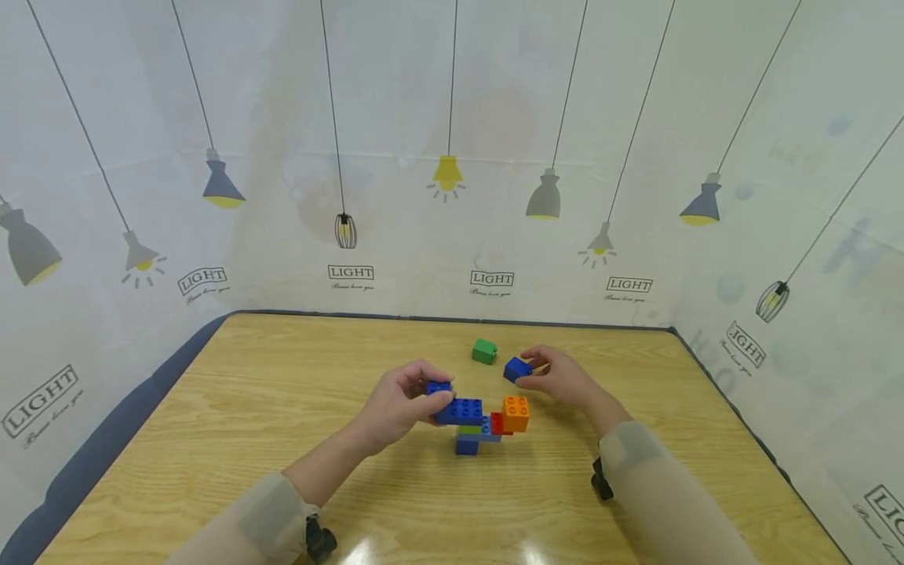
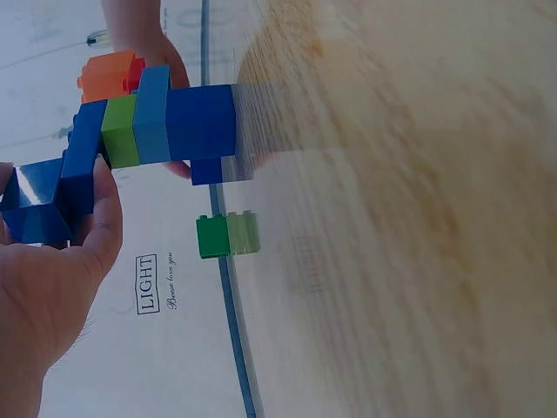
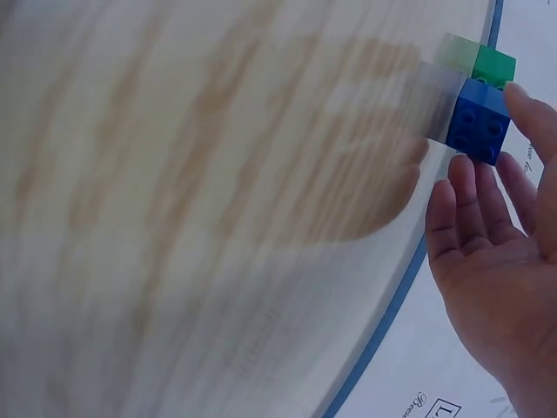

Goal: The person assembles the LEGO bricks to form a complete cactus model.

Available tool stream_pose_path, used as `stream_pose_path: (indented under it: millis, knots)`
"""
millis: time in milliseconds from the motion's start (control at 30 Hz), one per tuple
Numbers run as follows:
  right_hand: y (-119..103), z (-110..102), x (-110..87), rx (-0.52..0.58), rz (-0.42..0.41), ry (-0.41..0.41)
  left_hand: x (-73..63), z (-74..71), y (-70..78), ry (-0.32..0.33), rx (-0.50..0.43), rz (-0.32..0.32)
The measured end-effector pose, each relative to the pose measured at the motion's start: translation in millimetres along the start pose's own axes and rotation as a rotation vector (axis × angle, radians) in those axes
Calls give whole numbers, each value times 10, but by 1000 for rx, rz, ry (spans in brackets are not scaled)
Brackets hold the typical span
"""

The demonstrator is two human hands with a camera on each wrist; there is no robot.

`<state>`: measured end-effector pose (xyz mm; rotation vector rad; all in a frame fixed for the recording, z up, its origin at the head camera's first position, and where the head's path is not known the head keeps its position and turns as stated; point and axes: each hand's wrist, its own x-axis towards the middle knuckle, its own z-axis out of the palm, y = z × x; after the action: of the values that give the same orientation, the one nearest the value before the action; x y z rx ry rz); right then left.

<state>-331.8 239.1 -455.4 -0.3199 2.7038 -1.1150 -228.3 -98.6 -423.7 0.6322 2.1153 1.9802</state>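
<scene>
My left hand (image 1: 401, 402) grips the upper left end of a built-up brick model, thumb across the long blue brick (image 1: 462, 411) and fingers behind the small blue brick (image 2: 35, 202) on top. Below come a lime green brick (image 2: 121, 131), a light blue brick (image 2: 152, 113) and a dark blue base brick (image 2: 202, 122) standing at the tabletop. A red brick (image 1: 497, 424) and an orange brick (image 1: 516, 414) extend to the right. Beyond the model, my right hand (image 1: 565, 380) pinches a loose blue brick (image 3: 479, 122) between thumb and fingertips, its studs facing sideways.
A green brick (image 1: 484, 351) lies just left of the loose blue one, near the back of the wooden table (image 1: 297, 353). A pale curtain (image 1: 410, 235) printed with lamps surrounds the table's back and sides.
</scene>
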Motion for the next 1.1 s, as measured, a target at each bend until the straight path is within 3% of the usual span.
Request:
stream_pose_path:
  millis: [500, 867, 1100]
  knots:
    - [-5, 26, 5, -30, 42, 17, 7, -11, -17, 1, 1, -7]
    - [27, -10, -110, -39, -7, 48, 3, -7, -8, -1, -5, -4]
    - [-71, -94, -280, 4, -53, 80, 5, -13, -23, -3, -12, -4]
